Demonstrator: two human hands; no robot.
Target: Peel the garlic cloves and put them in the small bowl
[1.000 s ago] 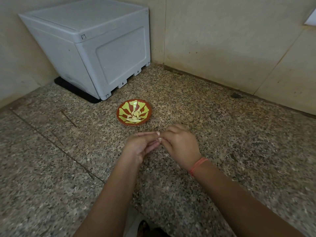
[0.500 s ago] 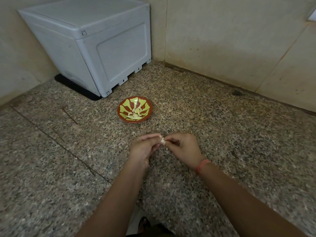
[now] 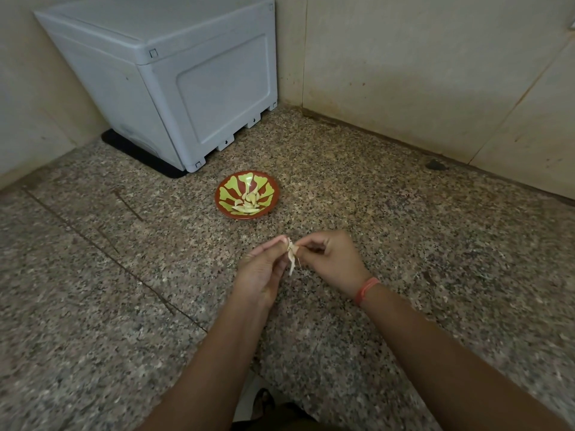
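Garlic clove (image 3: 292,251) was held over the bench (image 3: 404,244), near the bowl (image 3: 274,189) on its near side | left hand (image 3: 264,272) fingers pinched it | right hand (image 3: 331,259) fingers pinched it from the opposite side, papery skin hanging beneath | peeled cloves (image 3: 249,203) lay in the bowl | grey box (image 3: 186,88) stood behind the bowl, leftward

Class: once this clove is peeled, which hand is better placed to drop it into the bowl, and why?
Probably the left hand: both pinch the garlic clove, but the small bowl lies ahead toward its side, farther from the right hand.
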